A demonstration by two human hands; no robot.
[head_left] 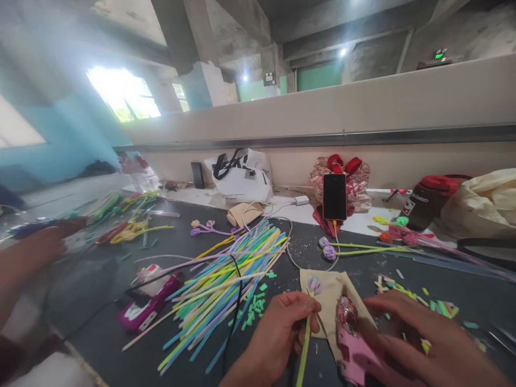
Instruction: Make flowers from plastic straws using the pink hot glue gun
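Note:
My left hand (287, 325) pinches the yellow-green stem (305, 349) of a fuzzy pipe cleaner flower. Its small lilac bud (314, 285) stands just above my fingertips, over a piece of tan cardboard (331, 285). Beside it, a pink glue gun (355, 352) rests with its messy, reddish nozzle end on the cardboard. My right hand (419, 333) is at the glue gun's right side, fingers apart and stretched out; whether it touches the gun is unclear. To the left of my hands lies a heap of colourful straight pipe cleaners (229, 285).
A purple glue gun (151, 303) with cables lies left of the heap. Finished purple flowers (328, 249) lie behind the cardboard. A phone (334, 196) leans on a patterned bag (358, 177). Cut bits (441, 307) are scattered at right. Another person's blurred arm (28, 258) reaches in from the left.

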